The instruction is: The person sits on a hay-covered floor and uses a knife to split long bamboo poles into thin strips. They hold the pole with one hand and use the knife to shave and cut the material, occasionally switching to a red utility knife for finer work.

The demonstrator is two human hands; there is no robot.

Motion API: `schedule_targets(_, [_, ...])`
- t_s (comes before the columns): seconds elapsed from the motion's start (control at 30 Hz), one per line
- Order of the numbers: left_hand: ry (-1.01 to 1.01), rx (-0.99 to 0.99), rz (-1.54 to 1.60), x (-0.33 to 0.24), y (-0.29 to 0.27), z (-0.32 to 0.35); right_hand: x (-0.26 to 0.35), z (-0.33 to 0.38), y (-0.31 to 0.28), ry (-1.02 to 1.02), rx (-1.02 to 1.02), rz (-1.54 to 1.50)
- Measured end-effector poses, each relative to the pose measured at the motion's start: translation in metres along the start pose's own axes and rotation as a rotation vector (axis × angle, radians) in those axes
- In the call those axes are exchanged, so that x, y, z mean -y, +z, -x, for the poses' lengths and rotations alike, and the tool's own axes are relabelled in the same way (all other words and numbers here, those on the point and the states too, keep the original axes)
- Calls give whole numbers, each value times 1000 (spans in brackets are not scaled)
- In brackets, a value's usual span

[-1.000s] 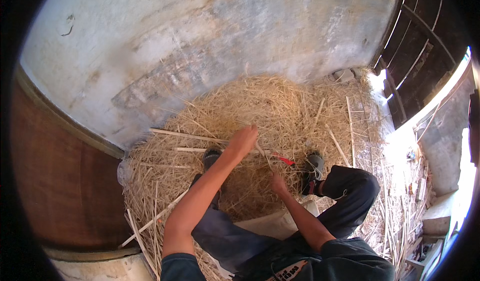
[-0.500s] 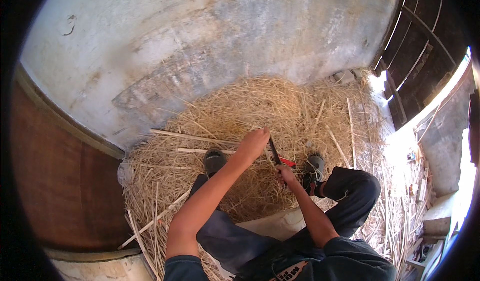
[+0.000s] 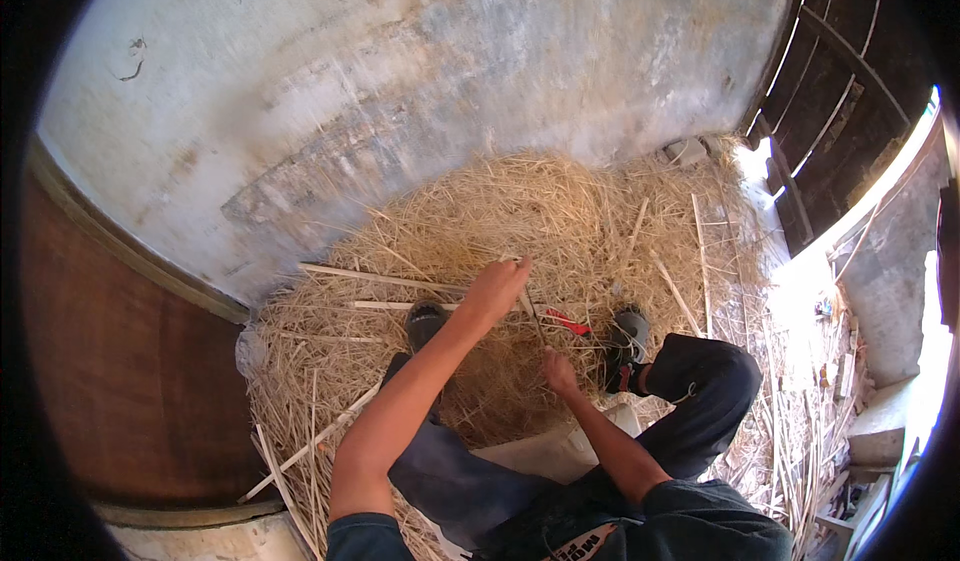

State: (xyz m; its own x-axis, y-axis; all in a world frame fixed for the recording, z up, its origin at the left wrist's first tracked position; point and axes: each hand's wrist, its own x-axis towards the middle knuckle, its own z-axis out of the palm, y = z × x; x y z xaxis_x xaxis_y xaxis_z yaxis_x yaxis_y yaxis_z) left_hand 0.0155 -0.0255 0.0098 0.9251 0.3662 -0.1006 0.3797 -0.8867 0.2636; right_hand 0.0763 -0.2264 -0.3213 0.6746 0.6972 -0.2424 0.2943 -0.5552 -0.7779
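Note:
My left hand point(image 3: 500, 289) is closed, its fist held out in front of me between my knees. A short pale strip point(image 3: 526, 304), apparently bamboo, shows just below its fingers. Lower and to the right, my right hand point(image 3: 559, 371) is wrapped round the handle end of a knife point(image 3: 539, 329). The dark blade appears edge-on as a thin line, slanting up toward the left hand beside the strip. The handle is hidden in my fist. Past my right hand, a red object point(image 3: 568, 323) of unclear kind lies on the shavings near my right shoe point(image 3: 628, 333).
Straw-like shavings point(image 3: 500, 191) cover the floor up to a stained wall point(image 3: 450, 71). Longer pale strips point(image 3: 375, 277) lie at the left and others point(image 3: 702, 261) at the right. A brown panel point(image 3: 110, 341) stands at far left, dark boards point(image 3: 840, 91) at upper right.
The knife has turned from showing its broad dark side to edge-on. My right hand has drawn down toward me; my left hand has shifted slightly left. More of the red object shows.

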Motion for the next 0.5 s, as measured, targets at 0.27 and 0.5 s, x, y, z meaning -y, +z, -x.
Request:
schedule_targets(0.27, [21, 5, -154, 9, 2, 6, 61, -2, -44, 624, 362, -1155])
schedule_targets(0.5, [143, -73, -206, 11, 8, 5, 165, -13, -122, 96, -86, -945])
